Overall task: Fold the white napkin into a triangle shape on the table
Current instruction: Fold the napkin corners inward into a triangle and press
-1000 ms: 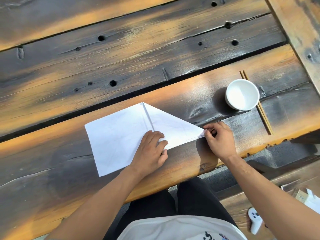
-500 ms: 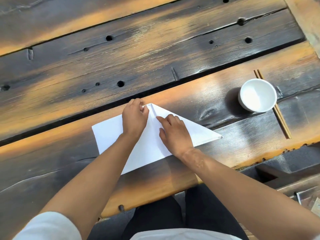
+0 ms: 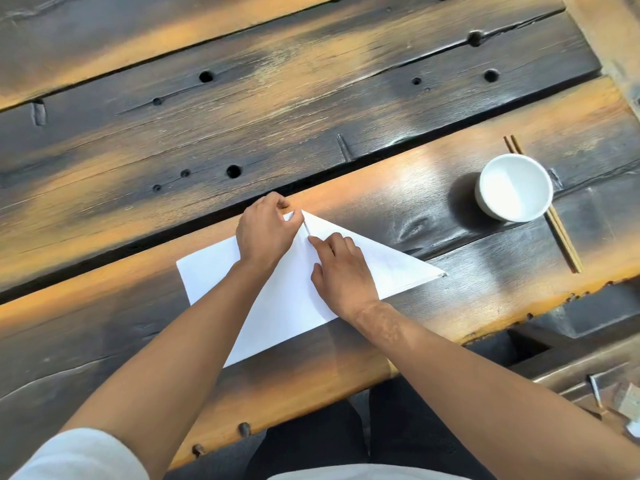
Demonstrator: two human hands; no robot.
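The white napkin (image 3: 287, 299) lies flat on the near plank of the wooden table (image 3: 398, 188). Its right side is folded over into a triangular flap that ends in a sharp point at the right. My left hand (image 3: 265, 233) pinches the napkin's far top corner between thumb and fingers. My right hand (image 3: 343, 271) rests palm down on the folded flap, its index finger stretched along the crease just below the top corner. Both forearms cover part of the napkin's near edge.
A white bowl (image 3: 514, 187) stands at the right on a pair of wooden chopsticks (image 3: 562, 242). A dark gap (image 3: 138, 242) runs between the planks just beyond the napkin. The table's near edge lies close below it; a bench with small items (image 3: 609, 400) sits lower right.
My left hand moved from the napkin's middle up to its top corner and took hold of it. My right hand left the right tip and came onto the flap by the crease.
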